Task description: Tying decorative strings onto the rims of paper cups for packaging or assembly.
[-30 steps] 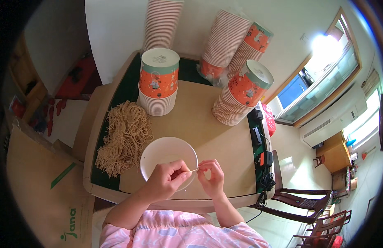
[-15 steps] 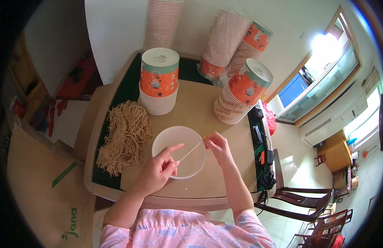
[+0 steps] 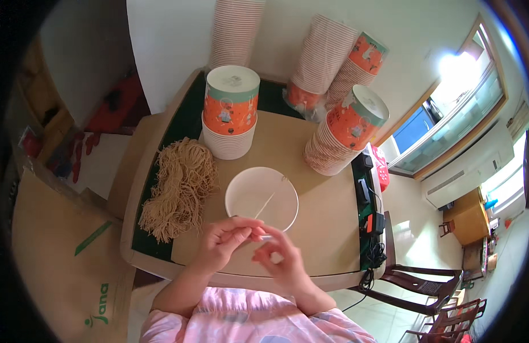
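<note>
My left hand (image 3: 223,244) is closed in a pinch at the near rim of a round white tub (image 3: 237,197). From its fingertips a thin pale cord (image 3: 265,206) runs up over the tub's opening. Close beside it, my right hand (image 3: 281,260) has its fingers bent but apart, slightly blurred, and its index finger reaches to the left fingertips. I see nothing in its grasp. A tangled heap of beige cord (image 3: 181,191) lies to the left of the tub.
Behind the tub stand a stack of orange and green paper tubs (image 3: 230,114) and a leaning one (image 3: 353,126). More wrapped stacks (image 3: 321,54) are against the wall. Power adapters and cables (image 3: 374,226) line the table's right edge; a cardboard box (image 3: 58,251) is at left.
My right hand has let go of the cord's far end and come down toward me, beside the left hand. The left hand has shifted lower, still pinching the cord. The view has shifted slightly.
</note>
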Demonstrator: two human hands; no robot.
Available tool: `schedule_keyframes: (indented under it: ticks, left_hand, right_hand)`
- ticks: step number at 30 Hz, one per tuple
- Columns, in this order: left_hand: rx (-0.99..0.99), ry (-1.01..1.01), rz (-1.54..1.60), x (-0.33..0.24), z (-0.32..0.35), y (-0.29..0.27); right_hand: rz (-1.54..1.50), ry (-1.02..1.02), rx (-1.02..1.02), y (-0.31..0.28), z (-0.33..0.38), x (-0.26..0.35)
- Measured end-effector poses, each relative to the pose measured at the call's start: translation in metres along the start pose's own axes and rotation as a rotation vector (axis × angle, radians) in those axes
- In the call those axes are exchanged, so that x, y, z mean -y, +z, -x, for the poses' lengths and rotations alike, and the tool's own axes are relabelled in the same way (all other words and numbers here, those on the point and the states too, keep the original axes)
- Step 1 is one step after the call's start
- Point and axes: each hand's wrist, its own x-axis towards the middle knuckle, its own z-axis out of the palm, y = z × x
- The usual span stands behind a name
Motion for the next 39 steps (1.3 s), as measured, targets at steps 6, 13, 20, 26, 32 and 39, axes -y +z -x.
schedule_keyframes:
  ticks: [6,13,20,26,32,39]
  left_hand:
    - [0.033,0.050,-0.023,0.009,0.008,0.002]
    - [0.096,0.545,-1.252,0.033,-0.001,-0.004]
    - [0.115,0.501,-1.250,0.059,-0.019,0.014]
    - [0.052,0.496,-1.143,0.044,-0.019,0.020]
    - [-0.053,0.537,-1.144,0.020,-0.005,0.004]
    - [0.047,0.580,-1.263,0.004,-0.002,0.011]
  right_hand:
    - [-0.169,0.104,0.110,0.017,0.004,-0.015]
    - [0.285,-0.191,-0.328,-0.022,0.032,-0.011]
    - [0.213,-0.433,-0.516,-0.014,0.029,0.010]
    - [-0.133,-0.539,-0.292,-0.016,0.035,-0.001]
    - [-0.537,-0.535,-0.451,-0.026,0.037,0.009]
    - [-0.720,-0.338,-0.253,-0.030,0.043,0.014]
